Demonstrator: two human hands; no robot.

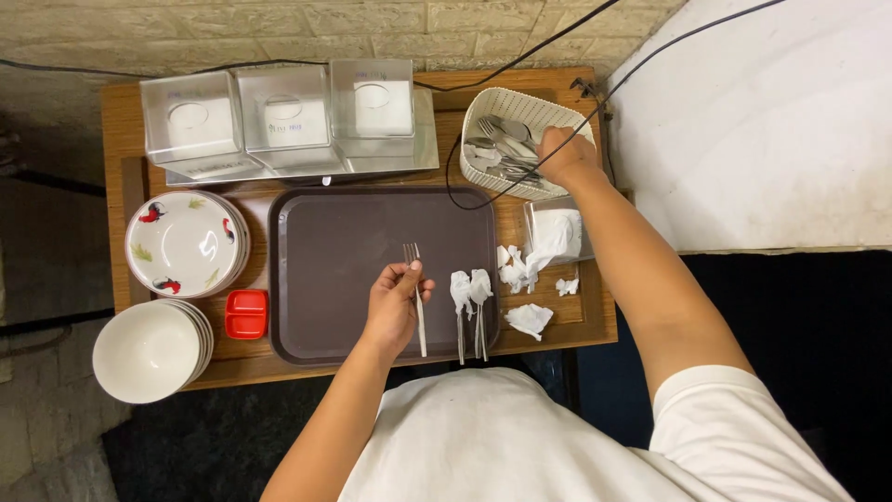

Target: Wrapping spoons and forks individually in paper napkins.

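My left hand (395, 302) holds a metal fork (415, 296) by its handle over the dark brown tray (325, 242), tines pointing away from me. Just right of it, two utensils with tissue wrapped round their heads (470, 297) lie on the tray's right edge. My right hand (565, 156) reaches into the white slotted basket (502, 100) at the back right, closed among several loose forks and spoons (502, 149); which piece it grips is hidden.
Three steel canisters (283, 116) line the back of the wooden table. A stack of rooster-pattern plates (184, 244), a stack of white bowls (149, 351) and a small red dish (246, 313) sit left. Tissue holder (556, 232) and crumpled tissues (530, 319) lie right. Black cables (557, 42) cross the basket.
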